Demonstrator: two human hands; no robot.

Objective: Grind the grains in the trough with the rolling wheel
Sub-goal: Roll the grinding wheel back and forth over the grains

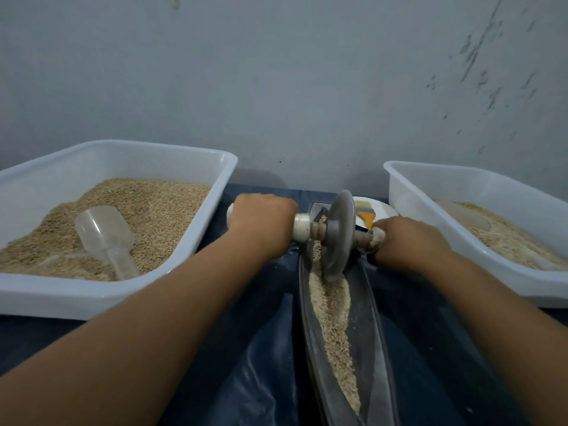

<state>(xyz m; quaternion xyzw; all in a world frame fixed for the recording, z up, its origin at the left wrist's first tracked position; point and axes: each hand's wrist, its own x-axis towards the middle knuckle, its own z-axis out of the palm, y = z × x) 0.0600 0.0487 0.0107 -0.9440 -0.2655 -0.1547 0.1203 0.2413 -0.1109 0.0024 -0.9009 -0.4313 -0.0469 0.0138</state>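
A grey rolling wheel stands upright in the far part of a long dark metal trough that runs from the wall toward me. Pale crushed grains lie along the trough's bottom. A wooden axle with white-wrapped handles passes through the wheel. My left hand grips the left handle, and my right hand grips the right handle. Both forearms stretch forward over the dark blue sheet.
A white tub of whole grains with a clear plastic scoop sits at the left. Another white tub of paler ground grain stands at the right. Behind the wheel, a white plate holds an orange-handled brush. A grey wall rises close behind.
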